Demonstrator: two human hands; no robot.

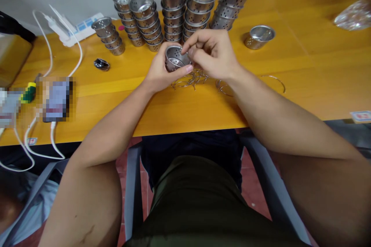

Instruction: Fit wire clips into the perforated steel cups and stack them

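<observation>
My left hand (161, 72) is wrapped round a small perforated metal cup (174, 58), held just above the yellow table (185, 104). My right hand (213, 54) is at the cup's rim, its fingertips pinched together there on something too thin to make out. Under both hands lies a heap of thin wire rings (193, 80) on the tabletop. Another wire ring (274, 81) lies to the right.
Several stacks of the same perforated cups (174, 11) stand at the back of the table, one leaning stack (232, 4) on the right. A single cup (259, 36) sits apart. A power strip (78, 31) and white cables (43, 139) lie left, plastic bag (353, 17) far right.
</observation>
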